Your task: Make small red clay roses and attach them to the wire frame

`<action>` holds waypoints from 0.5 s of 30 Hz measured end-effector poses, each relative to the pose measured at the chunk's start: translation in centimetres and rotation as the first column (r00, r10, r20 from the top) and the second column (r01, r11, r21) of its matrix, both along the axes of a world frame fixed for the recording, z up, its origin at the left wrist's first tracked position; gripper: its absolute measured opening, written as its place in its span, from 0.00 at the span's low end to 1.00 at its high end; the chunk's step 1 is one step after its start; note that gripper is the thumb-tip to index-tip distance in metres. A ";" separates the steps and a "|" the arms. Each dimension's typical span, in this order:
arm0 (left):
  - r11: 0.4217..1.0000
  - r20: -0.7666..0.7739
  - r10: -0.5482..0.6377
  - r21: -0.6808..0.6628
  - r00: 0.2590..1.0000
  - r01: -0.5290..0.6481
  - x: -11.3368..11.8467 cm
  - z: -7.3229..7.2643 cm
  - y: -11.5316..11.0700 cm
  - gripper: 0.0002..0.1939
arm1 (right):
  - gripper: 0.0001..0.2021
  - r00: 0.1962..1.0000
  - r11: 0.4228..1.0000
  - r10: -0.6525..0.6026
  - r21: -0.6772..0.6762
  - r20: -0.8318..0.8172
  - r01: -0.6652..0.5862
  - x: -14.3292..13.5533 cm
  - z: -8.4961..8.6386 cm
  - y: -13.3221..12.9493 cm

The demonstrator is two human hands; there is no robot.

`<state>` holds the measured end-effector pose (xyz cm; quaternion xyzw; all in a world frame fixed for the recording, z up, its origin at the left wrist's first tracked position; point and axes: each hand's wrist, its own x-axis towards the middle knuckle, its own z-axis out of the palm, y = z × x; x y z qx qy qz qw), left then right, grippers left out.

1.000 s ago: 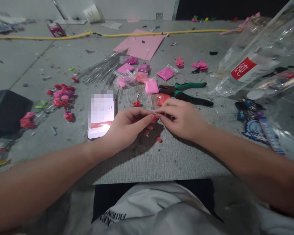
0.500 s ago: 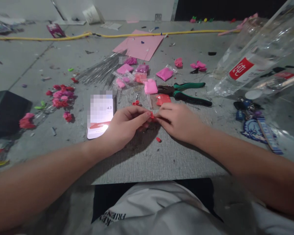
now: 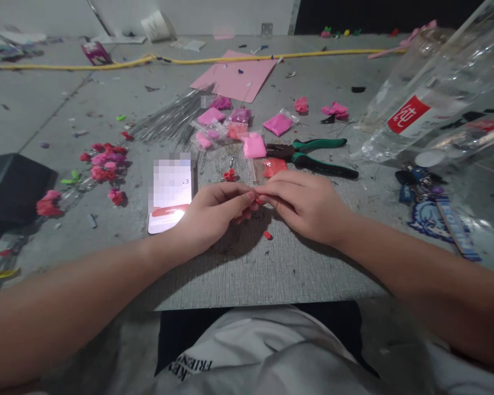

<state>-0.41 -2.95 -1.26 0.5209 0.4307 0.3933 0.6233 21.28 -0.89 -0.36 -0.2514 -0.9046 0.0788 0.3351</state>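
Note:
Between the fingertips of my left hand (image 3: 226,207) and my right hand (image 3: 302,203) is a small piece of red modelling clay (image 3: 258,199). Both hands pinch it, and the fingers cover most of it. On the table below lies a loose red bit of clay (image 3: 268,235). A small red clay flower (image 3: 229,174) with a metal wire stands just beyond my left hand. Beyond my right fingers sits a clear bag of red clay (image 3: 275,167). A lit phone (image 3: 170,192) lies beside my left wrist.
Pliers with green-black handles (image 3: 313,156) lie beyond my right hand, near several bags of pink clay (image 3: 254,145). Thin wires (image 3: 173,118) fan out at the back. Clear bottles (image 3: 420,115) occupy the right. Clustered clay flowers (image 3: 107,162) lie left. A yellow cable (image 3: 214,59) crosses the back.
My right fingers have closed in over the red clay, so less of it shows. My left hand stays in nearly the same place. The view has shifted slightly.

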 end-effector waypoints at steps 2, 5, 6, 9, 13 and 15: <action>0.999 0.073 -0.009 -0.034 0.997 0.012 0.0 0.1 0.1 0.06 | 0.11 0.999 1.000 -0.020 0.022 0.028 0.019 0.0 0.2 0.0; 0.995 0.186 -0.014 -0.090 0.983 0.031 0.1 0.3 0.2 0.05 | 0.11 0.998 0.992 -0.032 0.123 0.050 0.026 -0.2 0.5 -0.2; 0.994 0.212 -0.014 -0.104 0.977 0.037 0.1 0.4 0.3 0.05 | 0.11 0.998 0.988 -0.038 0.154 0.051 0.030 -0.2 0.5 -0.3; 0.996 0.198 -0.019 -0.086 0.980 0.037 0.2 0.4 0.1 0.05 | 0.11 0.998 0.986 -0.056 0.159 0.032 0.050 -0.1 0.4 -0.4; 1.000 0.024 -0.003 0.002 1.000 0.003 0.3 0.5 -0.3 0.06 | 0.09 0.993 0.991 -0.095 0.091 -0.064 0.100 0.5 0.3 -0.4; 0.999 -0.059 -0.034 0.022 0.998 0.035 0.3 0.6 -0.5 0.06 | 0.06 0.988 0.989 -0.118 0.075 -0.103 0.126 0.8 0.7 -0.6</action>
